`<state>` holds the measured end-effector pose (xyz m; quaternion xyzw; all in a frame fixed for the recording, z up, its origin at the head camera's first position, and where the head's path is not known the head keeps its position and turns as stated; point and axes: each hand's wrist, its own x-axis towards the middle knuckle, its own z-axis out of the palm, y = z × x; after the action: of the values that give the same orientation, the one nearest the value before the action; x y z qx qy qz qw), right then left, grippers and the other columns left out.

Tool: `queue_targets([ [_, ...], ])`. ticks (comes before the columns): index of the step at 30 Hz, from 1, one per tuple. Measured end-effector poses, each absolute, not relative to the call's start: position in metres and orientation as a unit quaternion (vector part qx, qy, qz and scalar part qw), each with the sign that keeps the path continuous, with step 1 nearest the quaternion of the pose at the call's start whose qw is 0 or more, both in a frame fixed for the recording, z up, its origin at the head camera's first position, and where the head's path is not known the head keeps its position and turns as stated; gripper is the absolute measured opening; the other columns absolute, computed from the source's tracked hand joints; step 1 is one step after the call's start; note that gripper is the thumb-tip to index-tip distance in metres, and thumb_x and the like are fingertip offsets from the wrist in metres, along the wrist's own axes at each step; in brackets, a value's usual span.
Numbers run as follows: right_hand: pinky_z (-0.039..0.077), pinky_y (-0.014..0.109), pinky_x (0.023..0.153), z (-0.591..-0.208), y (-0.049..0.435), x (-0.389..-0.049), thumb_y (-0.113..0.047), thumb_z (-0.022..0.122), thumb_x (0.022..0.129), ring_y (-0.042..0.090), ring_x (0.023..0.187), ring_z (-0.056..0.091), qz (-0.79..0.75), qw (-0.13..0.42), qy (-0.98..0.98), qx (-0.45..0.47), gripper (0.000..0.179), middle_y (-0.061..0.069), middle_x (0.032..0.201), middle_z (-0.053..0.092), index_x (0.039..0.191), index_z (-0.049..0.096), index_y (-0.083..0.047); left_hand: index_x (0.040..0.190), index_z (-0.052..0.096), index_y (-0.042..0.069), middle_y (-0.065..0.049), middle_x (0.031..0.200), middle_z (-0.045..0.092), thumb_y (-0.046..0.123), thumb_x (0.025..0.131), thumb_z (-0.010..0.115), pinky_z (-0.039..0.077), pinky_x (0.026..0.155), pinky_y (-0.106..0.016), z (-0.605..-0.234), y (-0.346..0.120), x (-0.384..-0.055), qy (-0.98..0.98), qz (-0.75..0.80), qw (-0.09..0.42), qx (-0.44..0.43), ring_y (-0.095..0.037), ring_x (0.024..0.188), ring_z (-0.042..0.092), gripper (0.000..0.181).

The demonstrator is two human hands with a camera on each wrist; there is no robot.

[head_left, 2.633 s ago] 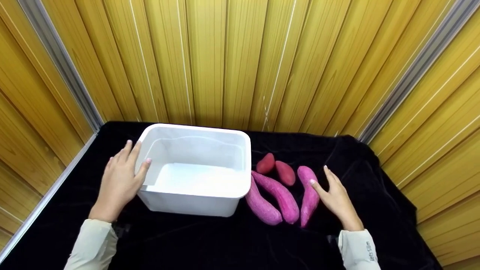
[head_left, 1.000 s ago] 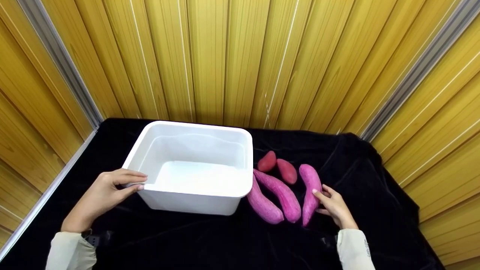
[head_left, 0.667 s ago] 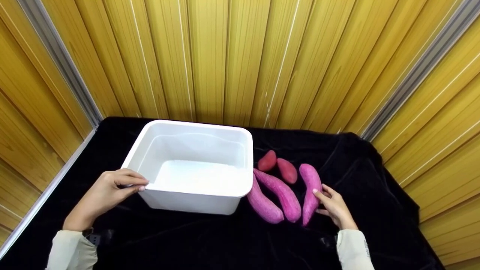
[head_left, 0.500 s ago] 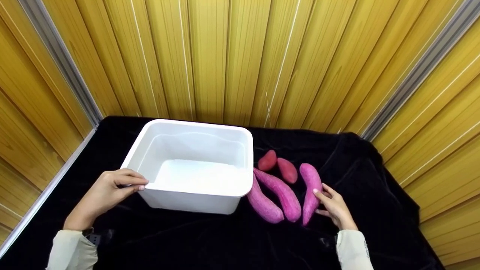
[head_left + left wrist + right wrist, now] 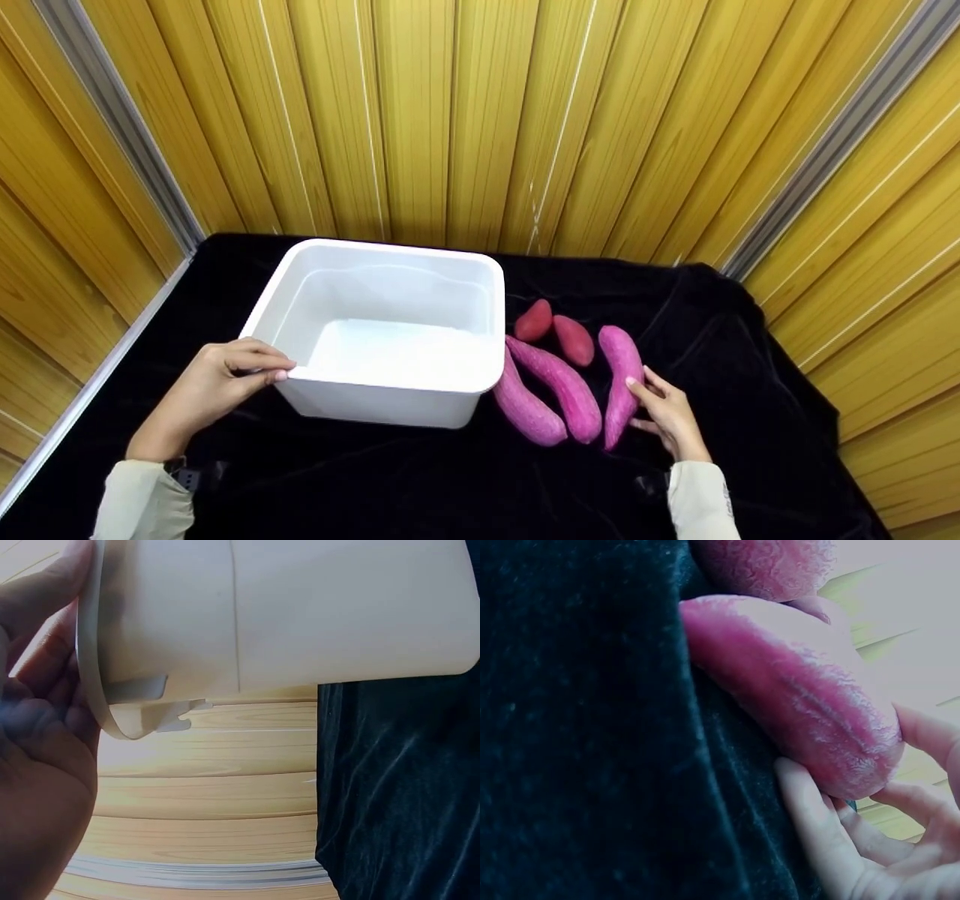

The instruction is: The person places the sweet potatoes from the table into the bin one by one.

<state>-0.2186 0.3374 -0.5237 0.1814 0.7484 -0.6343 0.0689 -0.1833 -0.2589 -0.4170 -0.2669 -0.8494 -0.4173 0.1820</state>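
Shifted from side to near-left corner, pinches the white tub (image 5: 386, 403) with left grip (image 5: 225, 376) and clamps right grip (image 5: 667, 412) round the rightmost sweet potato (image 5: 621, 364) on the worktop (image 5: 420, 480), seemingly securing it, next calling for a steady lift.

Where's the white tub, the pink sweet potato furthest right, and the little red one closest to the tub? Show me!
White tub (image 5: 384, 406): head view, outside of its front wall.
Rightmost pink sweet potato (image 5: 619, 391): head view, middle of its body.
Little red one (image 5: 533, 321): head view, middle of its side.
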Motion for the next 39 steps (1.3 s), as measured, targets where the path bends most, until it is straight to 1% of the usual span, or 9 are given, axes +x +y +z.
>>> queue_targets([
  [10,0.06,0.032,0.073,-0.5223,0.335,-0.2166,-0.032,0.064,0.093,0.004,0.084,0.06,-0.629,0.055,0.753,0.184,0.074,0.027,0.147,0.036,0.152,0.024,-0.009,0.085,0.078,0.007,0.001,0.084,0.073,-0.011,0.069,0.078,0.047,0.072,-0.005,-0.42,-0.2604,-0.1815,-0.853,-0.411,0.184,-0.264,0.006,0.081,0.06,0.025],
  [15,0.06,0.032,0.073,-0.5223,0.3333,-0.2153,-0.031,0.064,0.093,0.005,0.085,0.061,-0.63,0.048,0.753,0.183,0.074,0.029,0.147,0.036,0.151,0.025,-0.007,0.084,0.078,0.007,0.002,0.083,0.073,-0.011,0.069,0.077,0.047,0.072,-0.005,-0.4189,-0.2606,-0.1809,-0.852,-0.413,0.185,-0.263,0.006,0.081,0.06,0.024],
  [20,0.06,0.032,0.074,-0.523,0.3332,-0.2148,-0.031,0.064,0.093,0.005,0.086,0.061,-0.632,0.04,0.751,0.185,0.073,0.028,0.146,0.037,0.151,0.027,-0.006,0.084,0.078,0.008,0.0,0.083,0.073,-0.01,0.071,0.077,0.047,0.071,-0.005,-0.4173,-0.26,-0.1813,-0.85,-0.417,0.185,-0.264,0.005,0.08,0.061,0.022],
  [29,0.06,0.033,0.074,-0.5241,0.3343,-0.2129,-0.031,0.067,0.091,0.006,0.085,0.063,-0.642,0.027,0.741,0.194,0.074,0.026,0.144,0.043,0.149,0.03,-0.005,0.084,0.078,0.008,-0.001,0.083,0.073,-0.008,0.071,0.078,0.047,0.072,-0.005,-0.418,-0.259,-0.1828,-0.853,-0.415,0.182,-0.258,0.006,0.08,0.061,0.021],
  [32,0.06,0.034,0.075,-0.5239,0.3349,-0.213,-0.03,0.068,0.09,0.006,0.085,0.065,-0.65,0.022,0.734,0.195,0.074,0.023,0.138,0.05,0.149,0.031,-0.004,0.084,0.078,0.008,-0.001,0.083,0.073,-0.008,0.071,0.078,0.047,0.072,-0.005,-0.4177,-0.2587,-0.183,-0.853,-0.418,0.182,-0.255,0.005,0.079,0.061,0.02],
  [36,0.06,0.035,0.075,-0.5235,0.3355,-0.2127,-0.029,0.069,0.09,0.007,0.085,0.066,-0.658,0.017,0.727,0.195,0.073,0.014,0.123,0.061,0.148,0.033,-0.002,0.084,0.078,0.008,-0.001,0.083,0.073,-0.008,0.071,0.078,0.046,0.072,-0.004,-0.4178,-0.2589,-0.1831,-0.854,-0.416,0.185,-0.253,0.006,0.079,0.06,0.021],
  [39,0.06,0.035,0.076,-0.5235,0.3369,-0.2118,-0.03,0.069,0.09,0.008,0.086,0.066,-0.662,0.021,0.723,0.196,0.074,0.008,0.115,0.063,0.148,0.033,-0.002,0.084,0.078,0.008,0.0,0.083,0.073,-0.008,0.071,0.078,0.046,0.073,-0.004,-0.4181,-0.2591,-0.1833,-0.855,-0.414,0.184,-0.252,0.006,0.08,0.06,0.021],
])
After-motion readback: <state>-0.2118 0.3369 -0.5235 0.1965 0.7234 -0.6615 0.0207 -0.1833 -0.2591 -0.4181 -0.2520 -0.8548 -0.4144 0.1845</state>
